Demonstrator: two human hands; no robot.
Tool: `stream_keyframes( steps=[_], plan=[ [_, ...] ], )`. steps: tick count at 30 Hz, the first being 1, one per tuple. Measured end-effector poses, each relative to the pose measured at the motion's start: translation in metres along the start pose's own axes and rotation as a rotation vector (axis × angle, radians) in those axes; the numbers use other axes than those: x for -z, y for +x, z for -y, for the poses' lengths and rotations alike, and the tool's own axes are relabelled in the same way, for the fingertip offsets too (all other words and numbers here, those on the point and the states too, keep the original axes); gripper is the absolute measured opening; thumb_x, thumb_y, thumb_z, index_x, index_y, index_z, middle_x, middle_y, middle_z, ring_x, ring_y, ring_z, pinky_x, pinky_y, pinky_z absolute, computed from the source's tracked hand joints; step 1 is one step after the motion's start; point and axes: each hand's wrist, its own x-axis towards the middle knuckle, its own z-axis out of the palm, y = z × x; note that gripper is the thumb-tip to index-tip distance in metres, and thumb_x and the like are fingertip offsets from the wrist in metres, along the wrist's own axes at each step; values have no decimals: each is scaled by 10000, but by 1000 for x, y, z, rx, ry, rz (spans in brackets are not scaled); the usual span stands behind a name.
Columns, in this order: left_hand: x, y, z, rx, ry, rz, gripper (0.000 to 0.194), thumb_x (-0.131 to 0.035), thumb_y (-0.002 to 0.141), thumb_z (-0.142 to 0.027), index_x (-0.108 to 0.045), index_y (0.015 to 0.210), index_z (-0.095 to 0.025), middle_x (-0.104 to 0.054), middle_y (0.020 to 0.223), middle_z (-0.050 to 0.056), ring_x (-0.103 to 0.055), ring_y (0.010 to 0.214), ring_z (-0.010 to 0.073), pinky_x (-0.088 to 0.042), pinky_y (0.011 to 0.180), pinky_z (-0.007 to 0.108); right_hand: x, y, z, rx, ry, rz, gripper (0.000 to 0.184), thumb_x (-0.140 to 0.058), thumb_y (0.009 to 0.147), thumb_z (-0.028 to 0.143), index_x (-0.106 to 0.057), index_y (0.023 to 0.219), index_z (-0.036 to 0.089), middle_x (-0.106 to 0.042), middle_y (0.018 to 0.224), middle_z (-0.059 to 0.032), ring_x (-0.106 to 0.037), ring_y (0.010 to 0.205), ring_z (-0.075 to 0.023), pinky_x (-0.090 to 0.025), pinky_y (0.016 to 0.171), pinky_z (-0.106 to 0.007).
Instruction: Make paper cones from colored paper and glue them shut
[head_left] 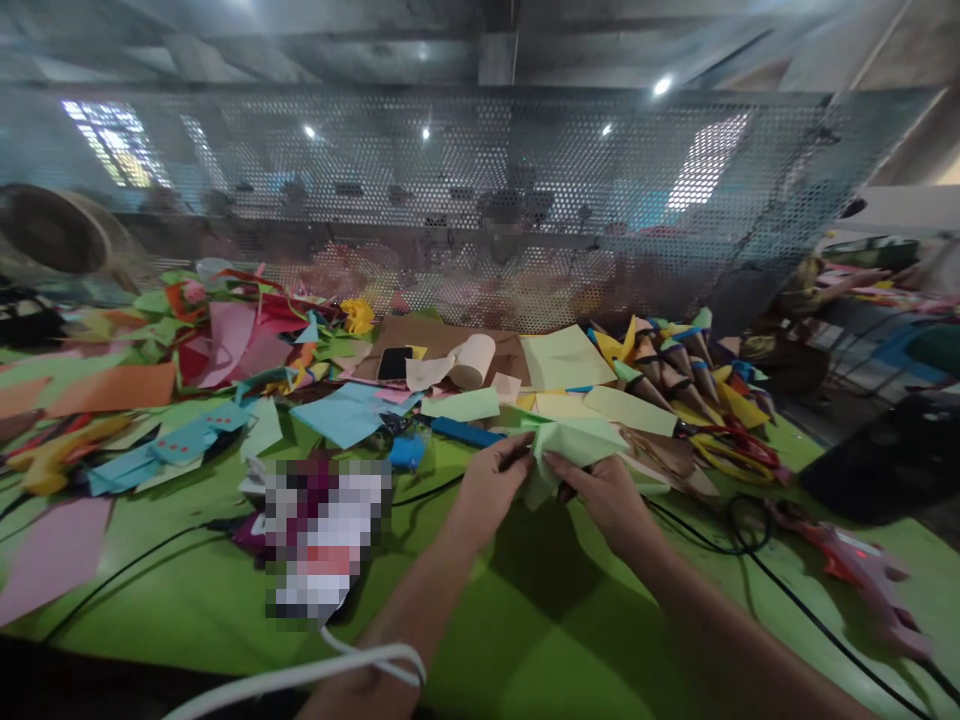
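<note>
Between my two hands a folded sheet of pale green paper is held up over the green table. My left hand pinches its left edge with thumb and fingers. On the other side, my right hand grips the lower right part, its thumb lying on the paper. Just behind the left fingers lies a blue stick-like tool. Pale green and yellow sheets are spread beyond the hands. Scissors with yellow and red handles rest to the right.
A pink glue gun with a black cord lies at the right, a yellow one at the left. A pixelated phone-like object has a white cable. Colored paper scraps, a paper roll and paper cones line the back before a perforated metal screen.
</note>
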Motion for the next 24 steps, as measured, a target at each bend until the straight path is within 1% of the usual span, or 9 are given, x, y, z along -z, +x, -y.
stream_keyframes(
  steps=[3, 7, 10, 14, 17, 20, 22, 24],
  plan=[
    [1, -1, 0, -4, -4, 18, 399, -610, 809, -175, -686, 1200, -191, -730, 1131, 72, -651, 1025, 217, -498, 933, 356, 1, -1, 1, -14, 18, -5, 405, -811, 642, 491, -716, 823, 142, -659, 665, -26, -525, 545, -152, -457, 445, -266],
    [2, 3, 6, -50, 4, -7, 451, -618, 769, -128, -667, 1215, -176, -735, 1103, 83, -653, 979, 200, -496, 901, 339, 1, -4, 5, -51, 53, 50, 411, -835, 612, 484, -732, 789, 127, -647, 615, -25, -519, 512, -137, -461, 452, -268],
    [2, 5, 10, -59, -66, -26, 452, -618, 742, -108, -668, 1188, -163, -738, 1066, 85, -652, 945, 183, -501, 835, 298, -1, -5, 7, -59, 91, 42, 420, -858, 581, 463, -745, 824, 139, -637, 621, -18, -521, 529, -135, -466, 441, -254],
    [0, 5, 10, -36, -114, -22, 442, -637, 709, -102, -675, 1147, -150, -742, 996, 83, -653, 837, 168, -500, 699, 256, -1, -4, 4, -27, 84, 32, 377, -856, 596, 437, -737, 829, 166, -662, 691, -25, -552, 557, -140, -490, 438, -245],
    [0, 5, 9, -64, -90, -37, 393, -665, 693, -95, -696, 1079, -161, -740, 961, 70, -654, 854, 174, -508, 722, 259, 0, -4, 3, -12, 78, 45, 372, -849, 606, 441, -731, 835, 172, -678, 728, -31, -572, 569, -149, -508, 444, -253],
    [-1, 5, 10, -78, -70, -81, 346, -652, 691, -76, -706, 1020, -170, -738, 975, 64, -654, 859, 167, -512, 745, 260, 0, -4, 4, -18, 69, 35, 394, -844, 606, 460, -730, 849, 171, -687, 741, -32, -575, 569, -148, -503, 447, -254],
    [0, 5, 11, -80, -59, -86, 348, -629, 710, -81, -706, 1036, -172, -739, 999, 67, -654, 839, 162, -514, 732, 260, -1, -4, 5, -43, 55, 29, 404, -841, 601, 478, -729, 830, 164, -675, 696, -23, -560, 540, -139, -492, 448, -257],
    [0, 4, 11, -96, -40, -45, 378, -609, 731, -89, -703, 1087, -174, -740, 1028, 72, -658, 845, 165, -516, 747, 271, -1, -5, 6, -64, 50, 21, 408, -842, 591, 492, -725, 794, 158, -652, 639, -12, -540, 513, -131, -481, 449, -259]
  ],
)
